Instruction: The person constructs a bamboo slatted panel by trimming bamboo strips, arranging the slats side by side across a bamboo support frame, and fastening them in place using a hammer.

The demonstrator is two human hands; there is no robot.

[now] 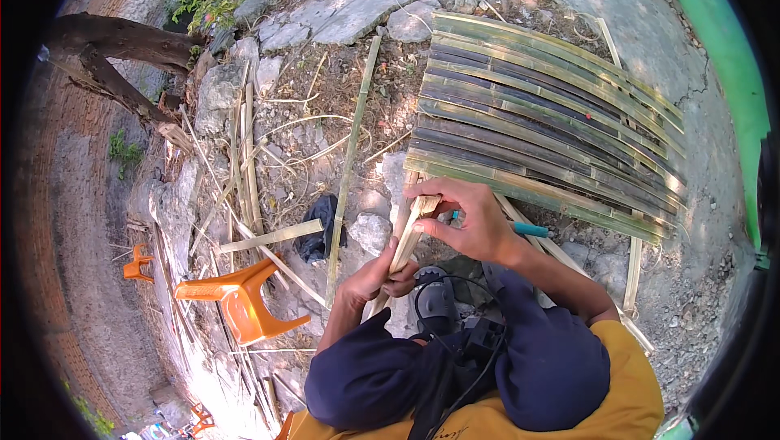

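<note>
A split bamboo strip [404, 247] stands tilted in front of me, its cut end towards the top. My left hand [380, 279] is closed around its lower part. At the upper end, my right hand [470, 216] pinches the strip between thumb and fingers. A teal handle [531, 229] sticks out past my right wrist, and a bit of teal also shows between the fingers; whether that hand holds it, I cannot tell. Beyond my hands lies a panel of bamboo slats [544, 127], laid side by side over crosspieces.
An orange plastic chair [248, 302] lies at the left, with a smaller orange chair [138, 264] farther off. Loose bamboo strips [351, 156] and a black plastic bag [322, 225] are on the stony ground. A tree trunk [122, 42] leans at the far left; a green wall [723, 50] curves along the right.
</note>
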